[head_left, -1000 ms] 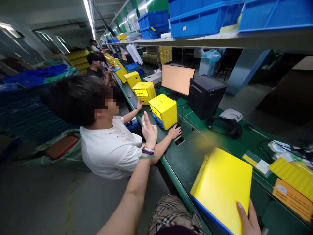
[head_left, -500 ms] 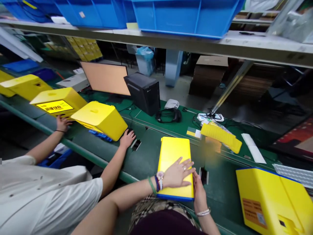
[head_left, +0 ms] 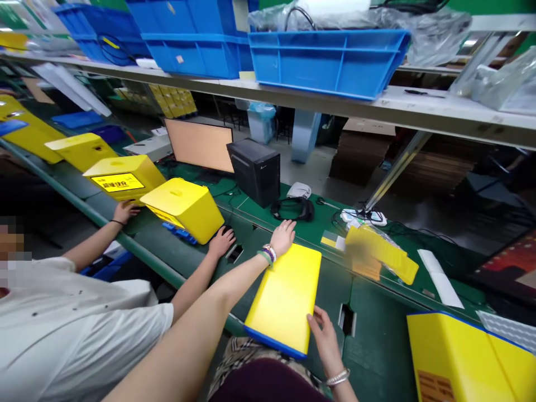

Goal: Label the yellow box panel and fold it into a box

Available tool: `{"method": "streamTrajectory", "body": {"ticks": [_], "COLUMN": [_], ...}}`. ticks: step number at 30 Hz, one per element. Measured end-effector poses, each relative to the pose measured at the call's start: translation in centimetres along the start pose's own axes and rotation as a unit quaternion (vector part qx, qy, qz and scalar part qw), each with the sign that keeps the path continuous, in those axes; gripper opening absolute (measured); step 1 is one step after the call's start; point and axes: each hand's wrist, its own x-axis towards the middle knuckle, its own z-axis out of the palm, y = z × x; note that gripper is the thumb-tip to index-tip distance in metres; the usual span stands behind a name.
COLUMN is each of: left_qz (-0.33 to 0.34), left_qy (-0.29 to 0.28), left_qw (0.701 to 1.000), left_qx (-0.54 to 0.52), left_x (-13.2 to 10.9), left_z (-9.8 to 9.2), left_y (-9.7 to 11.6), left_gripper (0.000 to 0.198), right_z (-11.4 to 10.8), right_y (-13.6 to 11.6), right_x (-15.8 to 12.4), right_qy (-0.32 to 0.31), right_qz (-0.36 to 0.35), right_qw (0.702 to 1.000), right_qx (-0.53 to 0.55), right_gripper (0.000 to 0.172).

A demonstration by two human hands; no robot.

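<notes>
A flat yellow panel with a blue near edge (head_left: pixel 286 296) lies on the green workbench (head_left: pixel 372 335) in front of me. My left hand (head_left: pixel 283 237) grips its far left corner, fingers over the top edge; beaded bracelets sit on that wrist. My right hand (head_left: pixel 323 334) holds the panel's near right side, thumb on the yellow face. A large yellow box with a blue rim (head_left: pixel 469 357) stands to the right of my right hand.
A person in a white shirt (head_left: pixel 71 335) sits to my left, hands by yellow boxes (head_left: pixel 184 207) on the bench. Behind stand a black case (head_left: pixel 255 170), a monitor (head_left: pixel 201 144), a headset (head_left: pixel 293 209) and yellow sheets (head_left: pixel 383 254). Blue bins (head_left: pixel 330 54) fill the overhead shelf.
My left hand moved from the panel's near face up to its far corner. The panel turned and shifted slightly left. My view rose a little.
</notes>
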Motion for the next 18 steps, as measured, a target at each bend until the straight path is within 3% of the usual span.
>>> {"method": "streamTrajectory", "body": {"ticks": [3,5,9,12,15,18], "left_qz": [-0.092,-0.145,-0.263,-0.339,-0.396,-0.4], "left_qy": [0.024,0.017,-0.007,-0.018,-0.001,0.036], "left_qw": [0.995,0.989,0.964,0.937,0.907,0.895], "left_qx": [-0.017,-0.021,-0.037,-0.081,-0.14,-0.194], "left_x": [-5.2,-10.3,-23.3,-31.6,-35.6,-35.1], "left_z": [-0.5,-0.8,-1.0,0.0,0.5,-0.5], "left_y": [-2.7,-4.5,-7.4,-8.6,-8.6,-7.4], "left_gripper": [0.049,0.05,0.052,0.049,0.047,0.047], "right_z": [-1.3,-1.4,1.3,4.3,6.6,8.0], "right_y": [-1.8,-3.7,-6.8,-7.9,-8.6,-9.3], "right_x": [2.6,5.6,12.6,16.7,18.9,17.2], "right_qy": [0.058,0.061,-0.08,-0.152,-0.191,-0.236], "right_qz": [-0.117,-0.214,-0.365,-0.399,-0.421,-0.435], "right_qw": [0.981,0.949,0.844,0.773,0.736,0.722], "right_qx": [-0.144,-0.222,-0.384,-0.469,-0.494,-0.484], "right_gripper": [0.053,0.055,0.054,0.057,0.061,0.059]}}
